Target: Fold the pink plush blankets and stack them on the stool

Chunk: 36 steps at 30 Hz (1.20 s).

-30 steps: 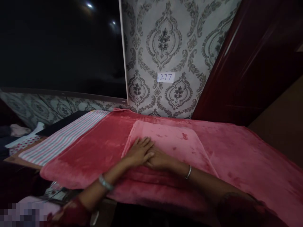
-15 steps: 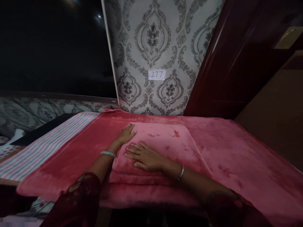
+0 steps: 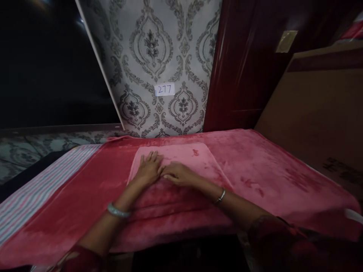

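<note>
A folded pink blanket (image 3: 181,152), with soft plush pile and darker red marks, lies on a larger spread of the same red-pink plush cloth (image 3: 249,158). My left hand (image 3: 149,169) rests palm down on its left part, fingers stretched out and spread. Beside it, touching or nearly touching its thumb side, my right hand (image 3: 180,174) lies low over the folded top with its fingers curled in. Whatever may be between those right fingers is hidden. Folded layers show along the near edge, below both hands.
A striped cloth (image 3: 53,170) lies at the left of the red spread. Behind stand a large dark screen (image 3: 51,71), a patterned wall with a paper label (image 3: 165,89), and a dark red glossy panel (image 3: 238,75). A big cardboard box (image 3: 320,109) is at the right.
My view has turned to the right. My left hand has come closer to my right hand. The right hand's fingers, spread flat before, are now curled.
</note>
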Available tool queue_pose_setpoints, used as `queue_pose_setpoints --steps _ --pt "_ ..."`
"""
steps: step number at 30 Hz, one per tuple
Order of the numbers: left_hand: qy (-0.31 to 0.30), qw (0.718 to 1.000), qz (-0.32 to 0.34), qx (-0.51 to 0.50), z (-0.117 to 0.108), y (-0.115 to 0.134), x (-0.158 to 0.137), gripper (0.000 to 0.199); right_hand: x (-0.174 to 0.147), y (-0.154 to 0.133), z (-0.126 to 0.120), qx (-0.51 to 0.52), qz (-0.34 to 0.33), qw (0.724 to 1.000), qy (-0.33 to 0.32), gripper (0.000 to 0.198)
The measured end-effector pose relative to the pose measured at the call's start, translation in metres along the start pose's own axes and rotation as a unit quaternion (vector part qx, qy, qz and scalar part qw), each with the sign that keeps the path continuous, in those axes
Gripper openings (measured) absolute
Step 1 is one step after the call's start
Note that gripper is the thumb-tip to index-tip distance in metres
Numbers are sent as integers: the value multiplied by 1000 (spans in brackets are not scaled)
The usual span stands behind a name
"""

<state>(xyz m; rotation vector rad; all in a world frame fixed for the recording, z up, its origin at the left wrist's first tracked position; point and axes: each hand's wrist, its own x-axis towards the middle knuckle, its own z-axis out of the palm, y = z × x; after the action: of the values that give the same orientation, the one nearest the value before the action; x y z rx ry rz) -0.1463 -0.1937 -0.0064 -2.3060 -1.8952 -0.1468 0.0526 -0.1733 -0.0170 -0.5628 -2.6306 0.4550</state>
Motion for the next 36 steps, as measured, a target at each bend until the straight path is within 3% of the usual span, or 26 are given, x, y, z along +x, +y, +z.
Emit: queue_pose_setpoints --steps 2,5,7,14,20,23,28,32,36 --pt "-4 1000 -23 -3 8 3 -12 61 -14 20 -16 -75 88 993 2 40" --pt "-10 997 -71 -2 20 -3 -21 65 -36 53 -30 -168 231 958 -13 55" --pt "-9 997 -80 -4 24 -5 -22 66 -49 70 -29 -196 282 939 -13 60" --pt "-38 996 -86 -8 23 0 -22 68 -62 84 -15 -200 295 934 23 59" --pt "-65 994 -88 -14 9 -1 -23 67 -67 83 -34 -143 300 943 -10 57" --pt "-22 998 -57 -7 -1 17 -36 64 -80 66 -37 -147 305 941 3 58" --pt "66 987 137 -44 20 67 -71 63 -108 34 -20 -178 288 941 8 59" --pt "110 982 149 -45 47 82 -84 65 -128 46 -15 -183 321 929 7 60" --pt "129 978 158 -41 51 79 -84 63 -141 73 -30 -164 372 914 2 61"
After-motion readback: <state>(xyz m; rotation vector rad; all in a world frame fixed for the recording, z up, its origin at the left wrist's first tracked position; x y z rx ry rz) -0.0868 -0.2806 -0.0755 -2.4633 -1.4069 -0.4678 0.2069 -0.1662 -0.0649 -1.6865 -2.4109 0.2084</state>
